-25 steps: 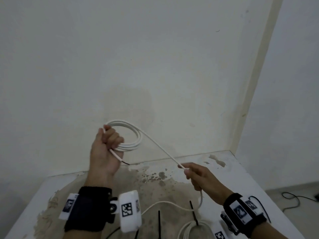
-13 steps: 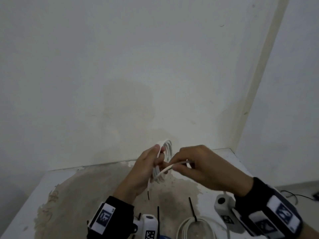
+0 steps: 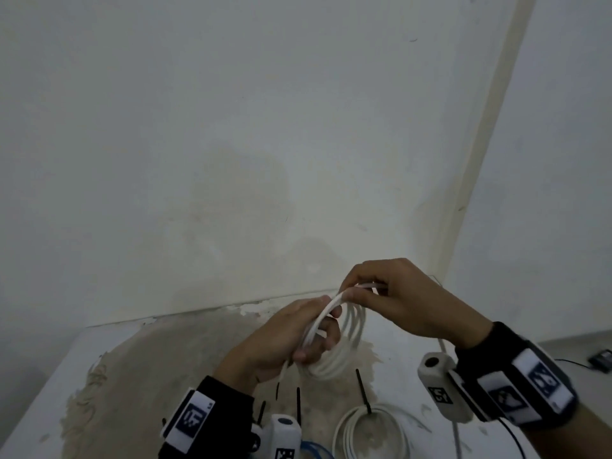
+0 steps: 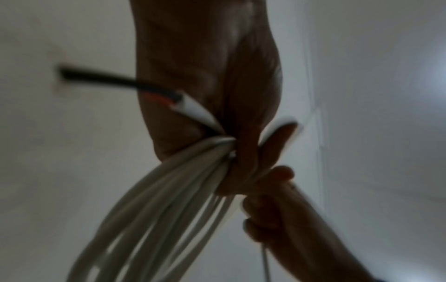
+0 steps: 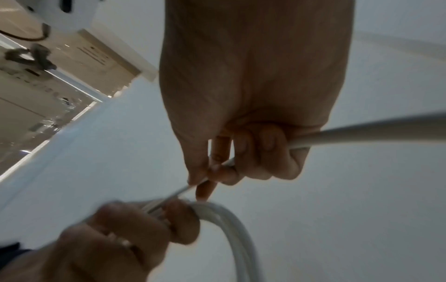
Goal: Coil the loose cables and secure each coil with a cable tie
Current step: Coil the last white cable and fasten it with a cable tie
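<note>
above stained table (image 3: 139, 376), white cable coil (image 3: 344, 356) gripped in left hand (image 3: 291, 336), right hand (image 3: 407, 303) pinching its strand

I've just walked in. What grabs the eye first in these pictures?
Two hands meet mid-frame above a stained table: the left hand grips a white cable coil while the right hand pinches its newest loop. Below them lies a second white coil with a black cable tie.

Smooth, slightly glossy white plastic-sheathed coiled cable (image 3: 334, 356); matt white painted desk (image 3: 132, 376), worn rough and brown mid-surface; matt black cloth wristbands (image 3: 228, 402).
</note>
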The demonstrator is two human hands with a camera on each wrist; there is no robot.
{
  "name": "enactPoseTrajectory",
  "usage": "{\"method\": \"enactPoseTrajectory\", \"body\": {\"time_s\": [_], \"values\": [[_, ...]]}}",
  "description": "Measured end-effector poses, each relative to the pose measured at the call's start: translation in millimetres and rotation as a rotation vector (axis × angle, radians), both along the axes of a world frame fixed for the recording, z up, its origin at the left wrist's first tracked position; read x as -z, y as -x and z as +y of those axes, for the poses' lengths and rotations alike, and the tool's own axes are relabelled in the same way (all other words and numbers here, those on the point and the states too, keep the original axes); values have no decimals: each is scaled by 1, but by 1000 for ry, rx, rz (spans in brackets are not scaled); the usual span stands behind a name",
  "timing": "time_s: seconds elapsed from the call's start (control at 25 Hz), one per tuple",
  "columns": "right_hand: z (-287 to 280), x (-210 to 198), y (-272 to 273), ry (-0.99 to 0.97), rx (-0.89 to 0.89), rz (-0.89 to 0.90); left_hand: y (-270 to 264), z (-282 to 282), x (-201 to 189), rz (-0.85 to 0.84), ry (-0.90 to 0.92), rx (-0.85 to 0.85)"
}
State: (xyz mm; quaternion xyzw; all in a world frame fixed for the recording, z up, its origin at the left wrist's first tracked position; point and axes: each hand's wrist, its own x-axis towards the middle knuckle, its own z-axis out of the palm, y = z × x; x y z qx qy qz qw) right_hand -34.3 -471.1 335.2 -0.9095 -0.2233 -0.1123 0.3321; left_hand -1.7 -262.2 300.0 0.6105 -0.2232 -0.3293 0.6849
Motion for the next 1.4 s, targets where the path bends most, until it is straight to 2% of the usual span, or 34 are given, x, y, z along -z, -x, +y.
{"method": "enactPoseTrajectory", "body": {"time_s": [0.08,0.16,0.24,0.32,0.4,0.48,0.6,0.68,0.76,0.88,0.96,1.0,1.08,1.2,1.32,1.4], "values": [[-10,17,-8,-144,43,38,-2,0,6,290,227,106],[-21,45,-11,-300,123,79,-7,1,15,463,446,114],[-28,82,-4,-440,195,175,-11,3,23,490,573,40],[-28,127,11,-457,229,322,-17,9,25,473,645,-92],[-23,164,32,-352,232,480,-26,16,26,442,674,-238],[-12,181,49,-206,166,586,-35,21,28,395,631,-346],[14,157,60,-82,-2,637,-37,9,37,302,425,-420],[27,125,60,-30,-105,627,-27,-5,44,153,226,-427],[30,94,58,-15,-164,548,-13,-17,48,12,33,-347],[21,59,51,11,-176,355,7,-25,47,-128,-205,-131],[9,46,43,-22,-156,288,12,-25,41,-155,-296,-1],[4,42,40,-39,-146,277,13,-25,37,-94,-296,72],[-2,37,32,-32,-133,236,12,-25,32,154,-228,196],[-19,42,23,-55,-7,89,3,-18,33,475,-21,296],[-37,69,18,-155,174,-23,-6,-6,36,555,177,279],[-36,98,18,-231,191,12,-8,-6,36,535,215,228]]}}
